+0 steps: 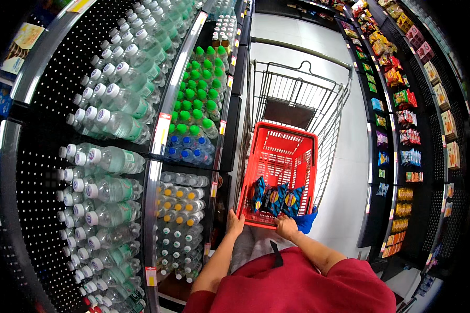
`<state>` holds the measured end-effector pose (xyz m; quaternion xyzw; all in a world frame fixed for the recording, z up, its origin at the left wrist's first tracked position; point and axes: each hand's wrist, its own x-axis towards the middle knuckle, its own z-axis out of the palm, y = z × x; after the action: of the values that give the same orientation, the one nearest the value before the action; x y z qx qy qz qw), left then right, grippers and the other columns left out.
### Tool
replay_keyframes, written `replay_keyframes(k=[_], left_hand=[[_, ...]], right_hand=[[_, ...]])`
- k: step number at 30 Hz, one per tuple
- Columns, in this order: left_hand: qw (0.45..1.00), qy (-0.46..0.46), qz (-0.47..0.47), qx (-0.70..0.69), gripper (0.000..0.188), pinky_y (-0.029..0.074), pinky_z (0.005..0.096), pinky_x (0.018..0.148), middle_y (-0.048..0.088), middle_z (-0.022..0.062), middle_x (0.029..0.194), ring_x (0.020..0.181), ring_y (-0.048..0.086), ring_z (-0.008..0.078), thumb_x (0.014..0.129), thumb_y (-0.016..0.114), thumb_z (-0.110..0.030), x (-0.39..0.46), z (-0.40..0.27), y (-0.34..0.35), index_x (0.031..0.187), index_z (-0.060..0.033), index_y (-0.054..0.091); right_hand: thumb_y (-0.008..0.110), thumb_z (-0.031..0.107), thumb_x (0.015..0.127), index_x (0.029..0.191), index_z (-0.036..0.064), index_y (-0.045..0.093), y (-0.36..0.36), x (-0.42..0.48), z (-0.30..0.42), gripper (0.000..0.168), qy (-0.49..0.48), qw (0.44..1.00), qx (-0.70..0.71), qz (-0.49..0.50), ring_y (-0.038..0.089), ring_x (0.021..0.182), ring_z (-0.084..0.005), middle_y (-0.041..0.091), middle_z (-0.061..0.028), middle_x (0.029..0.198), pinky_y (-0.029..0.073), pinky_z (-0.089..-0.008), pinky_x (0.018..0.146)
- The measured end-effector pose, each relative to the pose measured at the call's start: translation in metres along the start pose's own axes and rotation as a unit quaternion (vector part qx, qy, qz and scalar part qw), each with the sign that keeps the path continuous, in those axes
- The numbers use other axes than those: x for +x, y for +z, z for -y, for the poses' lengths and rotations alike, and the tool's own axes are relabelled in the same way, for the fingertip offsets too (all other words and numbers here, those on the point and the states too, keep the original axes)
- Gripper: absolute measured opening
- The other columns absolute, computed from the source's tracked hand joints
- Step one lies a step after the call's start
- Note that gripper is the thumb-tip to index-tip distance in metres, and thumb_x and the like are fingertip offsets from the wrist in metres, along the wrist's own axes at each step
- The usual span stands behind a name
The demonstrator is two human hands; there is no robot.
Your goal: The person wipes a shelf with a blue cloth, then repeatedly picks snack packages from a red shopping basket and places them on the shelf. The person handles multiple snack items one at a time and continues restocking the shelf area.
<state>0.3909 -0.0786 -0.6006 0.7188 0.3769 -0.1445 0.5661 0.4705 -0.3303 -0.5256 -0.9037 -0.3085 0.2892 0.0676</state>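
A red plastic shopping basket (314, 156) sits in the near part of a metal wire shopping cart (338, 117). Several blue snack bags (275, 200) stand inside, at the basket's near end. My left hand (235, 222) is at the basket's near left corner, fingers against its rim. My right hand (286, 226) is on the near rim, right of its middle, with the fingers curled over it. Something blue (306, 222) lies beside my right hand, outside the near right corner; what it is, I cannot tell.
Shelves of clear plastic bottles (113, 160) stand close on the left, with green-capped bottles (197, 94) and blue-capped bottles (190, 148) beyond them. Snack shelves (407, 98) line the right side. Pale tiled floor (344, 184) shows between cart and right shelves.
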Motion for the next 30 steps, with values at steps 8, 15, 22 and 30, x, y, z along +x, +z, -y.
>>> replay_keyframes(k=[8,15,22,30], left_hand=[[1.000,0.014,0.009,-0.011,0.077,0.031,0.0494,0.114,0.033,0.0407,0.143,0.134,0.035,0.0525,0.094,0.057,-0.033,0.030,-0.018,0.006,0.146,0.0098,0.019],[0.999,0.016,0.008,-0.041,0.070,0.038,0.0537,0.105,0.032,0.0399,0.136,0.125,0.040,0.0542,0.094,0.060,-0.027,0.056,-0.057,0.009,0.143,0.0024,0.020],[1.000,0.009,0.007,-0.006,0.074,0.036,0.0517,0.109,0.031,0.0385,0.142,0.130,0.037,0.0530,0.095,0.060,-0.031,0.072,-0.062,0.006,0.145,0.0051,0.021],[0.997,-0.043,0.058,-0.018,0.085,0.023,0.0455,0.120,0.017,0.0345,0.156,0.146,0.021,0.0460,0.097,0.056,-0.037,0.067,-0.089,-0.009,0.154,0.0060,0.008]], right_hand=[[0.064,0.025,0.083,0.107,0.014,0.071,-0.013,0.023,-0.012,0.028,-0.001,0.999,-0.004,-0.040,0.067,0.104,-0.0306,0.072,-0.0129,0.104,0.057,-0.0442,0.083],[0.068,0.023,0.079,0.108,0.013,0.070,-0.041,0.049,-0.023,0.031,0.001,0.998,0.024,-0.054,0.067,0.101,-0.0331,0.071,-0.0124,0.104,0.057,-0.0443,0.083],[0.070,0.025,0.077,0.106,0.012,0.070,-0.058,0.065,-0.030,0.031,-0.005,0.999,0.030,-0.038,0.066,0.104,-0.0328,0.070,-0.0118,0.106,0.057,-0.0462,0.083],[0.069,0.026,0.079,0.114,0.014,0.068,-0.069,0.075,-0.034,0.037,0.013,0.999,0.033,-0.013,0.063,0.112,-0.0320,0.069,-0.0143,0.113,0.055,-0.0442,0.090]])
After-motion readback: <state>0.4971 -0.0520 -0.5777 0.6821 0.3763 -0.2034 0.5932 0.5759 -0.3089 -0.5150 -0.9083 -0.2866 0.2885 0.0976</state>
